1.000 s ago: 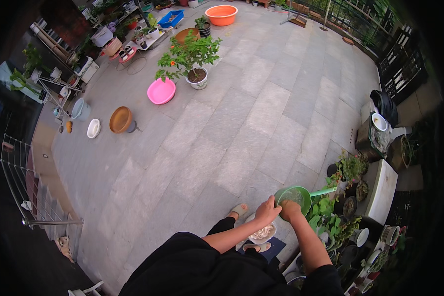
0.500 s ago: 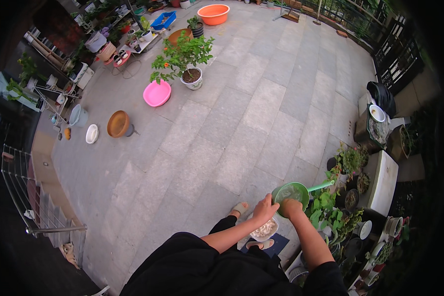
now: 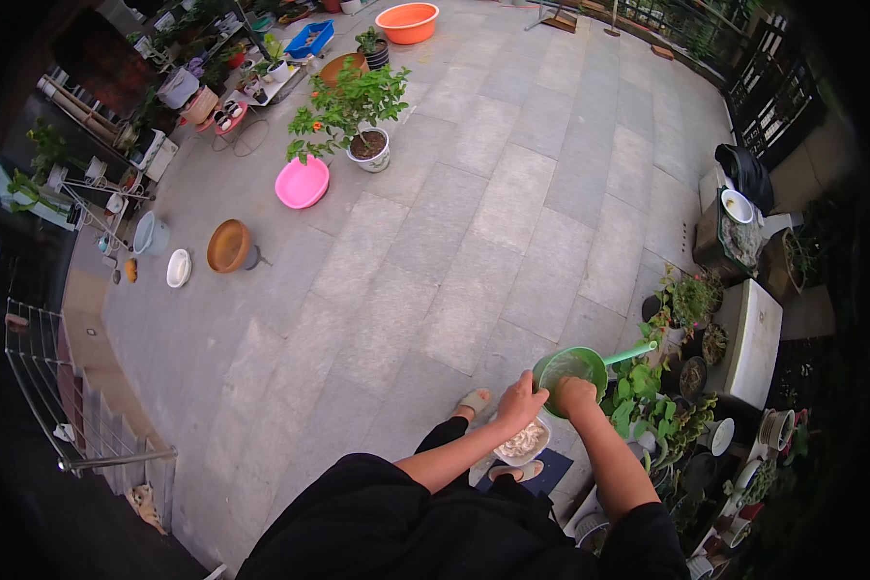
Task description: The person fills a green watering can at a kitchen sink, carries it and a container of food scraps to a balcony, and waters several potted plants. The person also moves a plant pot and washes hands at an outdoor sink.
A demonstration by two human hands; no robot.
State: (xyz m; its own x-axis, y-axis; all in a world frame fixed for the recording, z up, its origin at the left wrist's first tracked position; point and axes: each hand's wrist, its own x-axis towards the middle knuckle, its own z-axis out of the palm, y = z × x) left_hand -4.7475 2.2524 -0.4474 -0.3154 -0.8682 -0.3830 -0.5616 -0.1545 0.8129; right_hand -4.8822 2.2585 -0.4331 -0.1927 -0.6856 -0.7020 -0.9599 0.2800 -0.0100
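My left hand (image 3: 518,402) grips the near left rim of a green water dipper (image 3: 601,372), whose long handle points right over the plants. Clear water shows inside the dipper. My right hand (image 3: 575,394) reaches down into it from the near side, and its fingertips are hidden there. Below both hands, beside my feet, a white bowl (image 3: 523,442) holds pale, shredded-looking pieces I cannot name.
Potted plants (image 3: 638,396) crowd close on my right, near a white foam box (image 3: 752,350). Ahead on the grey paving stand a pink basin (image 3: 303,183), a potted shrub (image 3: 369,153), a brown bowl (image 3: 230,246) and an orange tub (image 3: 408,24). A metal railing (image 3: 116,459) is at left.
The view has shifted slightly. My right hand still dips inside the green dipper, with only a small shift, and my left hand keeps its hold on the rim.
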